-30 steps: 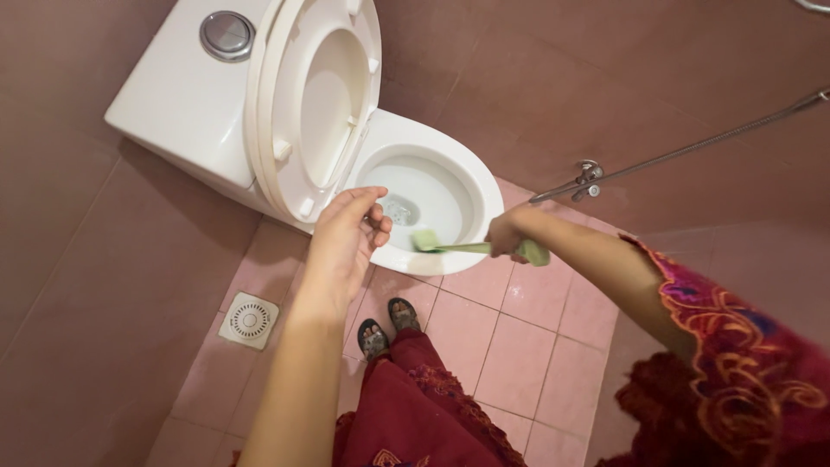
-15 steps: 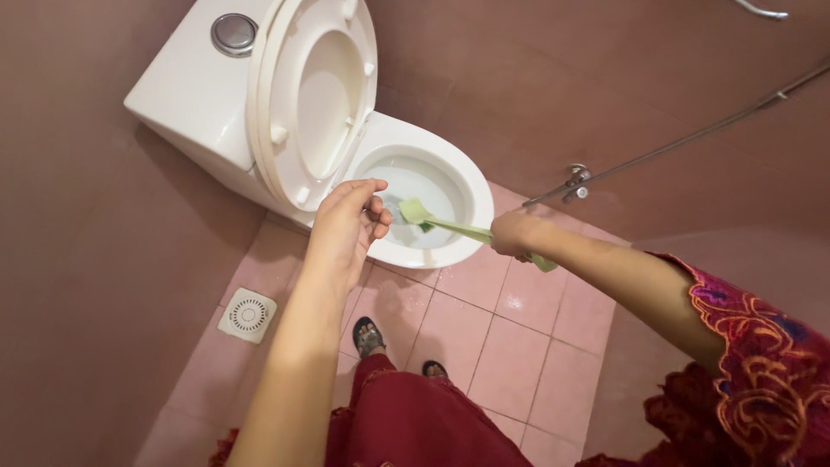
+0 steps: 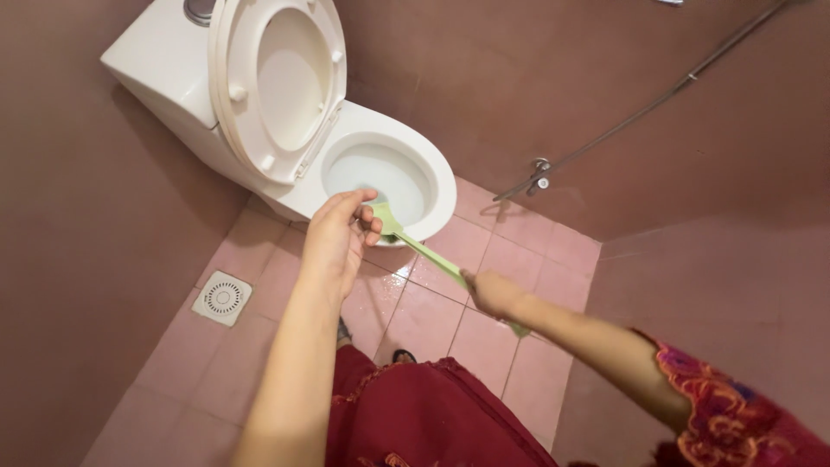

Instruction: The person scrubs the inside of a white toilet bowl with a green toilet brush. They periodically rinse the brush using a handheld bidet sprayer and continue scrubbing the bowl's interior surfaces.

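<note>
A white toilet (image 3: pixel 437 173) stands against the brown wall with its seat and lid (image 3: pixel 277 82) raised. My right hand (image 3: pixel 490 291) grips the handle of a light green toilet brush (image 3: pixel 424 251), whose head rests on the bowl's near rim. My left hand (image 3: pixel 339 238) hovers in the air just in front of the bowl with fingers loosely curled, holding nothing, right beside the brush head. The brush head is partly hidden behind my left fingers.
A white square floor drain (image 3: pixel 223 298) sits in the pink tiles at the left. A metal hose and valve (image 3: pixel 538 179) run along the right wall. My red skirt (image 3: pixel 415 415) and one sandalled foot (image 3: pixel 403 355) show below.
The brush has been drawn back from inside the bowl to its near rim. My right hand has moved down and away from the toilet. The view shifted left; my left hand stays put.
</note>
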